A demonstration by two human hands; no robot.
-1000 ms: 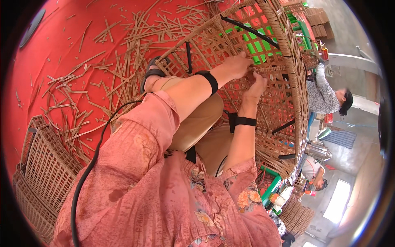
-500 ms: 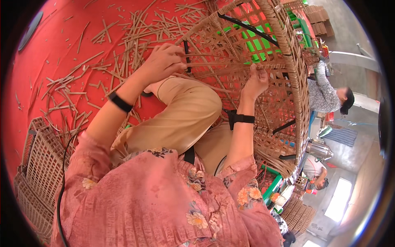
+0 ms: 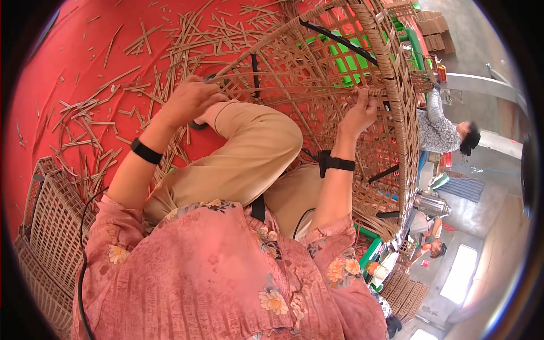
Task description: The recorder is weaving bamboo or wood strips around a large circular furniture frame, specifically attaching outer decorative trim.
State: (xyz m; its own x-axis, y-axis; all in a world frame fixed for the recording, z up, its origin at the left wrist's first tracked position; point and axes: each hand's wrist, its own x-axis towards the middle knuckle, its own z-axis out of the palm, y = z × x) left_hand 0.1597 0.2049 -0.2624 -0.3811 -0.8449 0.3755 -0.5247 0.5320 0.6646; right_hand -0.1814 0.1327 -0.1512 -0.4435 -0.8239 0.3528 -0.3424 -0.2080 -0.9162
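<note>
A large open-weave basket (image 3: 403,130) of brown strips lies tilted on its side by my legs, its thick braided rim to the right. Black straps (image 3: 340,41) cross parts of its wall. My left hand (image 3: 190,103), fingers curled, is above my bent knee at the basket's left edge. Thin brown weaving strips (image 3: 294,89) stretch from it across the basket opening to my right hand (image 3: 358,113). That hand is closed in a pinch on the strips close to the rim. The exact grip inside my left fingers is partly hidden.
Loose cut strips (image 3: 181,45) litter the red floor sheet (image 3: 42,113). Another woven basket (image 3: 59,221) stands at my left side. Green plastic pieces (image 3: 354,62) show through the weave. At right are a metal flask (image 3: 430,203) and a co-worker (image 3: 439,130).
My left hand has pulled left and slightly down, drawing the strips longer. My right hand has shifted a little right, staying near the rim.
</note>
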